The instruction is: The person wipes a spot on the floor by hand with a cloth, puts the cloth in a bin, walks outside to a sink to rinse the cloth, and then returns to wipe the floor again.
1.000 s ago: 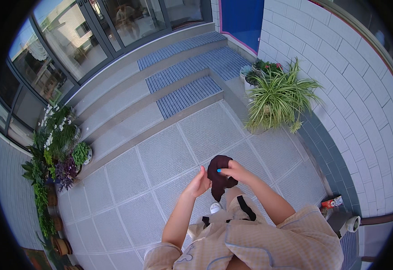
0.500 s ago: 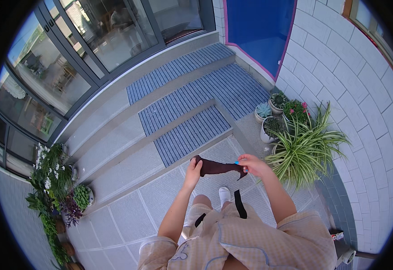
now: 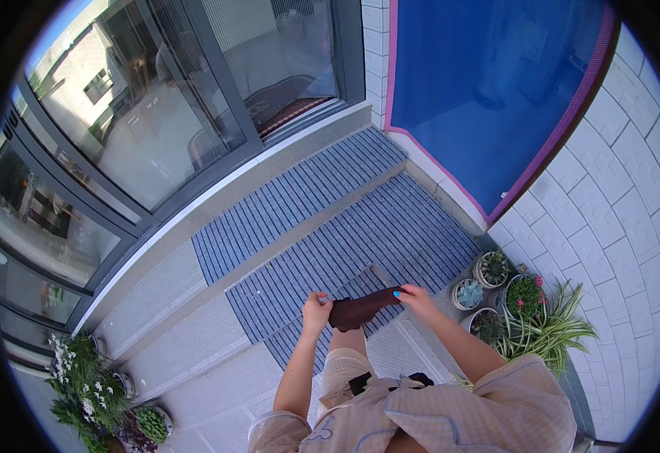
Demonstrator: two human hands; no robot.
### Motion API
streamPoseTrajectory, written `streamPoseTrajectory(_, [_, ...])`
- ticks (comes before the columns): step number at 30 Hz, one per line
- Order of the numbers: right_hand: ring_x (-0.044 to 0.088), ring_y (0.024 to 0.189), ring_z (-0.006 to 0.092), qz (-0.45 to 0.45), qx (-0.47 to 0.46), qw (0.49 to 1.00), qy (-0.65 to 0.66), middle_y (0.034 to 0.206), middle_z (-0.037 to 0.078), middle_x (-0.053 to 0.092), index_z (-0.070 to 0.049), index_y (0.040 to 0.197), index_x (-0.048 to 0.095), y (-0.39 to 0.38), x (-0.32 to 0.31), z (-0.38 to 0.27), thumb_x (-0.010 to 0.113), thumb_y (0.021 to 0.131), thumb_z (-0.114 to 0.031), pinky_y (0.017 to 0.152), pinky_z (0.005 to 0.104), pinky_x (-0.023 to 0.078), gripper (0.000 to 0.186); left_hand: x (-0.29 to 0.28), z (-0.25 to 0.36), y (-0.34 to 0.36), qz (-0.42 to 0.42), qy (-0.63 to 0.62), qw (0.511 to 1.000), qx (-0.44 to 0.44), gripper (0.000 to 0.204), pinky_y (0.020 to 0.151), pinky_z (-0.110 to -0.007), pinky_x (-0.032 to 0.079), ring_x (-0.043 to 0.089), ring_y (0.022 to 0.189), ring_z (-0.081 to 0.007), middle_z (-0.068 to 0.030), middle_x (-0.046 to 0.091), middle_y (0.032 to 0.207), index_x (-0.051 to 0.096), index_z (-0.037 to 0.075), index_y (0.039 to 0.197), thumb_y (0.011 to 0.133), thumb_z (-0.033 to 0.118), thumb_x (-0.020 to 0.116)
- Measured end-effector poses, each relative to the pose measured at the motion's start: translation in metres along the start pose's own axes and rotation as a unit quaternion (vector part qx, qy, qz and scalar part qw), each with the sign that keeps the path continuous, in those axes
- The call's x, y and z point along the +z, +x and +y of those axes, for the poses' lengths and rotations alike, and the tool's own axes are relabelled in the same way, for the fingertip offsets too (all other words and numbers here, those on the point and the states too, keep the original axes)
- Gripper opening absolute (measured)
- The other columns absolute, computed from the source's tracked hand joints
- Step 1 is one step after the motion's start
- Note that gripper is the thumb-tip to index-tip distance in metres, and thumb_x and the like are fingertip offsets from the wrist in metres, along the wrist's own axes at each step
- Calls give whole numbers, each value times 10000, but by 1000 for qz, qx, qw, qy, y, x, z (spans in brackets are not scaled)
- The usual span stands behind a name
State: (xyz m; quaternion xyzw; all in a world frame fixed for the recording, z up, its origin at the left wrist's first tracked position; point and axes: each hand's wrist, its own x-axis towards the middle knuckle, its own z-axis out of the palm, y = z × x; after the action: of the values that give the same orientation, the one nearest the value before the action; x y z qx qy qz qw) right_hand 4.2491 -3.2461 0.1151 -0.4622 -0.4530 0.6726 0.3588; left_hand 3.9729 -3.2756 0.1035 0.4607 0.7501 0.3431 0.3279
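A dark brown, thin, stretchy sock point(image 3: 364, 309) is pulled out lengthwise between my two hands, in front of my body. My left hand point(image 3: 317, 312) pinches its left end, fingers closed. At the other end, a little higher, my right hand point(image 3: 418, 300) grips the fabric between thumb and fingers; a blue nail shows. My bent knee point(image 3: 349, 340) appears just beneath the sock. I wear pale checked clothes point(image 3: 458, 408) with dark ribbon ties. My feet are hidden.
Steps with grey-blue striped mats point(image 3: 345, 219) rise ahead to glass sliding doors point(image 3: 186, 113). A blue screen with pink edging point(image 3: 488, 90) covers an opening. Potted plants stand right, including a spider plant point(image 3: 549, 328), and left, with white flowers point(image 3: 88, 377). A white tiled wall point(image 3: 594, 196) runs right.
I have moved forward, closer to the steps and doors. The sock's right end, which dangled from my right hand, is now drawn out straighter and tilted upward. My knee has come up under it.
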Motion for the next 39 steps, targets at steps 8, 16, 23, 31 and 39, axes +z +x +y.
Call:
streamPoseTrajectory(8, [499, 900, 139, 141, -80, 987, -7, 1000, 74, 536, 45, 877, 619, 129, 21, -187, 594, 781, -118, 803, 245, 375, 191, -57, 125, 183, -166, -250, 954, -15, 129, 530, -260, 418, 517, 623, -104, -14, 589, 761, 588, 41, 927, 859, 123, 515])
streamPoseTrajectory(16, [555, 844, 113, 116, -95, 978, 146, 920, 50, 608, 19, 931, 597, 279, -17, -290, 494, 862, -170, 791, 220, 408, 226, -61, 270, 316, -185, 113, 945, 244, 287, 747, -329, 439, 542, 849, -251, -111, 573, 809, 614, -2, 859, 659, 168, 729])
streamPoseTrajectory(23, [574, 732, 93, 114, 42, 984, 131, 837, 38, 608, -2, 947, 583, 406, -33, -394, 510, 878, -225, 647, 238, 475, 245, -80, 370, 457, -94, 33, 987, 125, 253, 556, -319, 433, 557, 600, -217, -145, 571, 644, 582, -11, 722, 758, 231, 646])
streamPoseTrajectory(31, [512, 968, 141, -18, -158, 986, -51, 1059, 70, 529, 0, 1215, 379, 543, 21, -488, 553, 806, -56, 820, 265, 420, 448, -72, 512, 555, -176, -74, 954, 231, 386, 629, -315, 475, 610, 685, -216, -166, 608, 778, 541, -38, 1015, 802, 277, 607])
streamPoseTrajectory(39, [546, 879, 121, 36, -60, 996, -49, 1018, 99, 586, 54, 1128, 492, 701, 12, -527, 548, 812, -56, 776, 252, 440, 339, -123, 615, 752, 4, 114, 887, 447, 174, 806, -383, 443, 523, 962, -332, -151, 555, 982, 594, -3, 841, 712, 109, 626])
